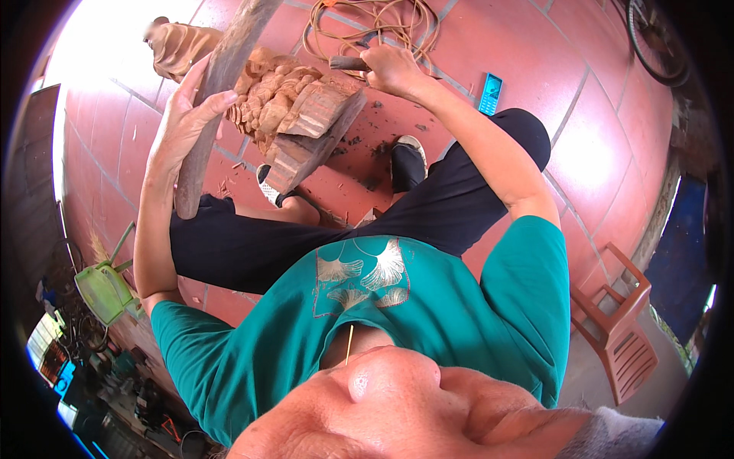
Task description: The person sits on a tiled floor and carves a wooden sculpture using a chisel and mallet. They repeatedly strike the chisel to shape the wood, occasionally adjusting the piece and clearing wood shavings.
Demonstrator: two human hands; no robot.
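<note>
My left hand (183,115) is closed around a long, weathered wooden bar (222,65), its thumb lying across the front. The bar slants from the top edge down to my left thigh. Behind it, a carved wooden statue (271,96) lies tilted, with rounded, bumpy carving in its middle and a blocky, split base (317,107) toward me. To the right of the statue, my right hand (394,70) makes a fist around a short, dark wooden handle (349,63). Whatever lies on the hidden side of that fist cannot be made out.
Dark wood chips (355,145) litter the red tiled floor (589,115) by my shoes. A coiled orange cord (420,30) lies beyond my right hand, and a keypad phone (491,94) near my right knee. A green chair (103,291) stands left, a brown plastic chair (623,336) right.
</note>
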